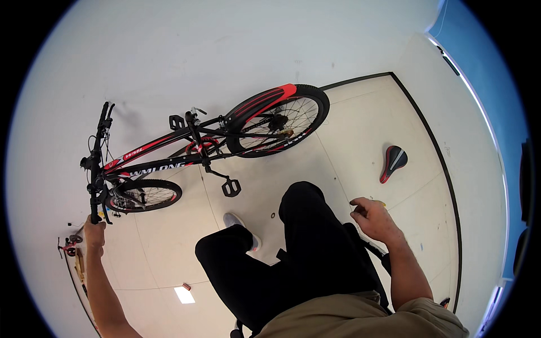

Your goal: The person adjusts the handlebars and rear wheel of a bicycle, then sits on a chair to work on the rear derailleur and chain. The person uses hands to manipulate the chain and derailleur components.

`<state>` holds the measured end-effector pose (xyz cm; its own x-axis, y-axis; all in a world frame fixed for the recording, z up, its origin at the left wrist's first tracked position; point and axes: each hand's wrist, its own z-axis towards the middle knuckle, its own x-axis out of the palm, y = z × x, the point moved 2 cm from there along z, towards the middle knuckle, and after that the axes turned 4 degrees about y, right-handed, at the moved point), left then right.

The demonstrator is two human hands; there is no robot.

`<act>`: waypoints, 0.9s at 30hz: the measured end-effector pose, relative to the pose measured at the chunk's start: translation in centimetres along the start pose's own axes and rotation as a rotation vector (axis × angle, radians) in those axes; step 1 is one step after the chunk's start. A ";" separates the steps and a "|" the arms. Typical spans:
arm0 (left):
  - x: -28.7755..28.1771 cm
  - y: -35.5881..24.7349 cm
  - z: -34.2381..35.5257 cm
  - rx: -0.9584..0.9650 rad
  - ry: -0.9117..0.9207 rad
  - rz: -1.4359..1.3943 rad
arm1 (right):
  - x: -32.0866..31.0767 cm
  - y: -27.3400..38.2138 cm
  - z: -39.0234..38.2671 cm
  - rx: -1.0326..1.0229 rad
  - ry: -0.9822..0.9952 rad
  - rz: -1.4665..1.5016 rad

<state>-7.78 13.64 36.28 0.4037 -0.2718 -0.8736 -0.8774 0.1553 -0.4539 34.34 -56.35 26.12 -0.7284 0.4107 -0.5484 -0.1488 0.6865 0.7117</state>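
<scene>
A black and red bicycle (169, 147) stands in front of me by the white wall, with no saddle on its frame. My left hand (94, 232) is closed around the near handlebar grip (94, 217). To my right, my right hand (376, 221) hangs in the air beside my knee, its fingers loosely bent and apart, nothing visible between them. A small yellow bit shows just behind that hand; I cannot tell what it is. Beyond it, a black and red bicycle saddle (393, 163) lies on the floor.
The near pedal (231, 187) sticks out toward my legs. I sit on a dark chair (376, 250) over pale floor tiles. Another small red bicycle (70, 245) stands at far left. A white sheet-like patch (184, 294) with a small reddish block (186, 286) is at lower left.
</scene>
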 end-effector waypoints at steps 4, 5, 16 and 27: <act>1.3 -1.6 -0.3 0.031 0.036 0.047 | 0.3 -0.3 -1.6 0.022 -0.028 -0.025; 2.2 -4.8 -1.8 0.026 0.054 0.035 | -0.1 -0.7 -2.5 0.051 -0.041 -0.005; 1.9 -3.0 -0.4 0.096 0.013 0.008 | 0.3 -0.2 -2.7 0.129 -0.010 0.024; 0.4 -2.7 -2.1 0.041 0.037 -0.003 | 2.1 -0.3 -0.9 0.063 0.003 -0.026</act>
<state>-5.76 11.12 37.59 0.3958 -0.3067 -0.8656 -0.8647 0.1928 -0.4637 32.30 -56.22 25.13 -0.7271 0.3901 -0.5649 -0.1256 0.7334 0.6681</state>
